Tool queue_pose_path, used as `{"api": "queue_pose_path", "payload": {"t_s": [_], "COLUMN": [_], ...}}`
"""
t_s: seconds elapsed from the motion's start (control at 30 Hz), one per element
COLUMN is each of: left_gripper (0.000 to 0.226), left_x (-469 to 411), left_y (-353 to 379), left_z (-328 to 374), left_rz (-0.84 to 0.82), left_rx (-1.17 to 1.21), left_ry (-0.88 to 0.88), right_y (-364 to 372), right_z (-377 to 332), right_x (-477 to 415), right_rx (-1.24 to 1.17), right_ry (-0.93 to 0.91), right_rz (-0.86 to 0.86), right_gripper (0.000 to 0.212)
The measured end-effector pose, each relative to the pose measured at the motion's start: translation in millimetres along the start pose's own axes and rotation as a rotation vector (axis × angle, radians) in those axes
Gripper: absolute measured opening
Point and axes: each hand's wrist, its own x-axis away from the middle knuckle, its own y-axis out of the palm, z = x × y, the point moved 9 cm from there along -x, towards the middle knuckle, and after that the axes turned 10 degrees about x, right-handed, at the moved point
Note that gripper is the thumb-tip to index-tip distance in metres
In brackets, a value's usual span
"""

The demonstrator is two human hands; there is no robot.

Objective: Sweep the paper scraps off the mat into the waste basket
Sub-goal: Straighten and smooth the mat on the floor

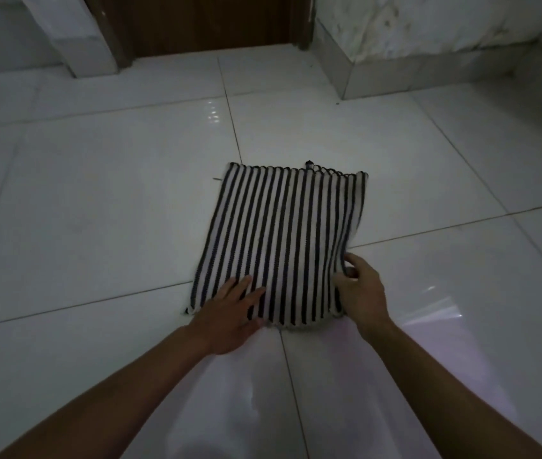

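Note:
A black-and-white striped mat (283, 233) lies flat on the white tiled floor. My left hand (230, 314) rests palm down on its near left corner, fingers spread. At the near right edge, the fingers of my right hand (360, 289) curl around the mat's border and pinch it. I see no paper scraps on the mat and no waste basket in view.
The glossy white floor tiles (97, 210) spread all around the mat. A brown wooden door (210, 24) stands at the far end, a white post (77, 38) to its left and a marble-faced wall corner (395, 48) to its right.

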Motion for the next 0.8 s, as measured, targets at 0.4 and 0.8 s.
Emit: {"api": "queue_pose_path", "payload": {"t_s": [0.4, 0.8], "left_gripper": [0.077, 0.049], "left_x": [31, 29], "left_y": [-5, 0], "left_z": [-23, -28], "left_rz": [0.168, 0.260], "left_rx": [0.092, -0.065], "left_ry": [0.187, 0.203], "right_y": [61, 79], "right_z": [-2, 1], "right_x": [0, -3], "right_rx": [0.306, -0.309], "right_ry": [-0.047, 0.146], "right_rz": [-0.033, -0.248], "right_gripper": [0.057, 0.015]}}
